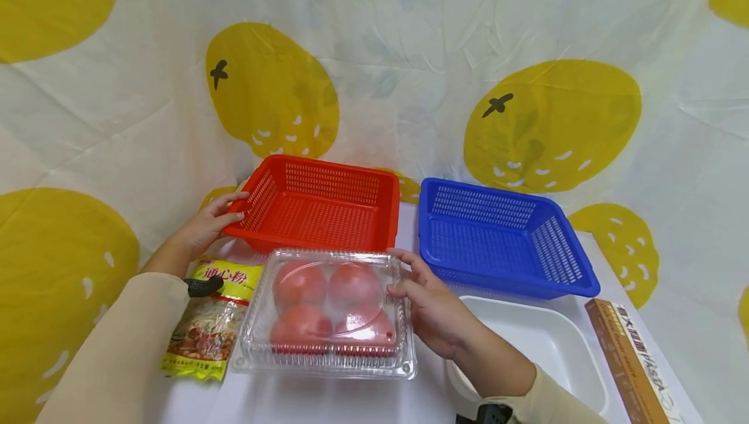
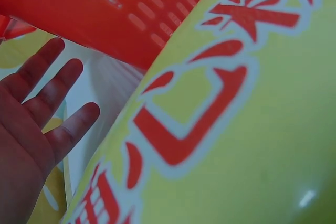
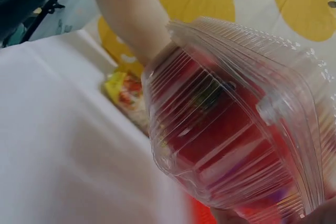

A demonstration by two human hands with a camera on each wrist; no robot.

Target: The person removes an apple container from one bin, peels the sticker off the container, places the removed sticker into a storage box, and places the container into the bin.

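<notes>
My right hand [image 1: 435,307] grips the right side of a clear plastic clamshell box [image 1: 257,320] with several tomatoes [image 1: 301,326] inside. In the right wrist view the box [image 3: 226,129] is tilted, raised off the white tabletop. My left hand [image 1: 201,229] is at the left rim of a red plastic basket [image 1: 328,238]. Its fingers [image 2: 73,129] look spread and fairly straight in the left wrist view, beside the basket wall [image 2: 121,24]; whether they touch it I cannot tell. Below that hand lies a yellow-topped pasta packet [image 1: 205,333], partly behind the box.
A blue basket [image 1: 486,245] stands to the right of the red one. In front of it is a white tray [image 1: 547,339], partly covered by my right forearm. A long brown pasta box [image 1: 629,365] lies at the right edge. A patterned cloth [image 1: 398,73] hangs behind.
</notes>
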